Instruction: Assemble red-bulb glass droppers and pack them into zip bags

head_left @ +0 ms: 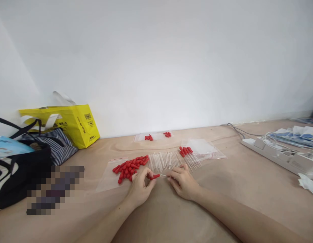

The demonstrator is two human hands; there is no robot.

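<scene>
Between the fingertips of my left hand is a red rubber dropper bulb, its open end pointing right. My right hand pinches a thin clear dropper tube, whose end meets the bulb's mouth; whether it is inside I cannot tell. Left of my hands, a heap of red bulbs lies partly on a clear plastic bag. Behind my hands is a row of loose clear tubes. Several tubes with red bulbs on them lie together beyond my right hand.
A flat clear zip bag lies behind the capped tubes. Near the wall is another bag with red-tipped droppers. On the left stand a yellow bag and a black bag. A white power strip with cables sits right.
</scene>
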